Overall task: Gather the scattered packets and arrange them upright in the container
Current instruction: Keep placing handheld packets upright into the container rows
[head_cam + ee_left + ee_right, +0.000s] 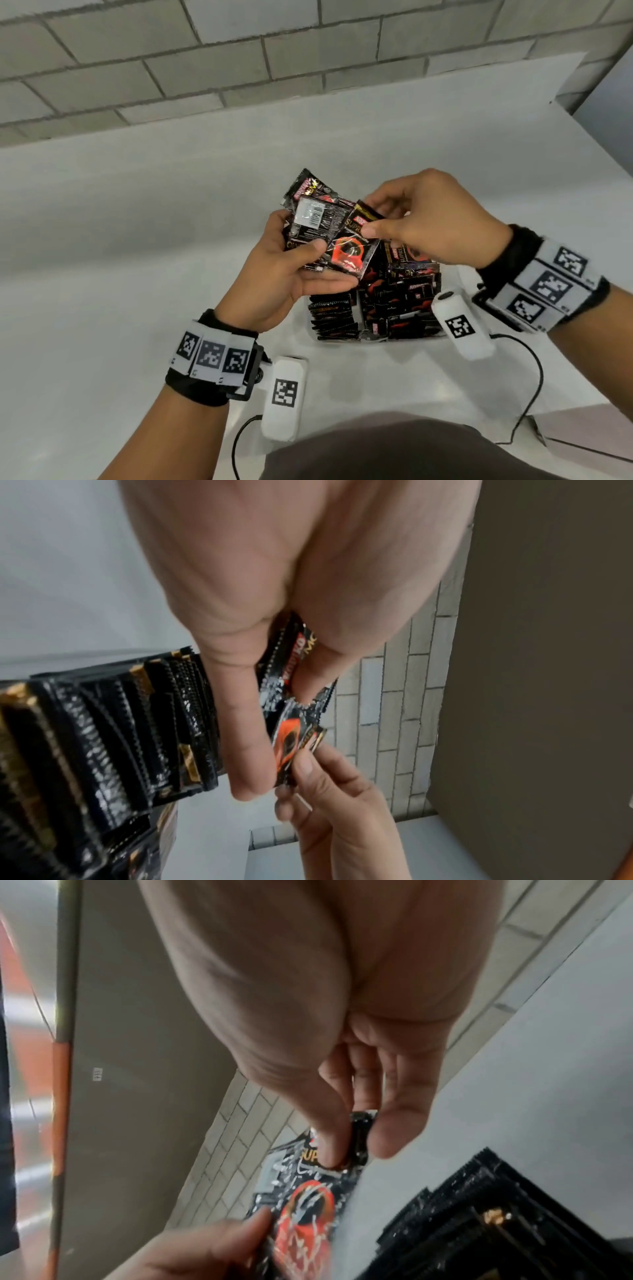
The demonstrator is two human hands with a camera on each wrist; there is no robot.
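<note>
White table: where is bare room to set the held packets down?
Bare table lies left of the left hand, and a strip runs between the container and the brick wall. The container is crowded with packets.

Materials and finish

Packets (346,255): glossy black foil, crinkled, serrated edges, red and gold print. Table (137,240): smooth matt white. Wall (171,51): rough grey block. Wristbands (212,356): black cloth.

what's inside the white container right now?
The container holds rows of black packets standing on edge, seen in head view. Its far part is covered by the right hand and the left hand with its fanned packets, so contents there are hidden.
</note>
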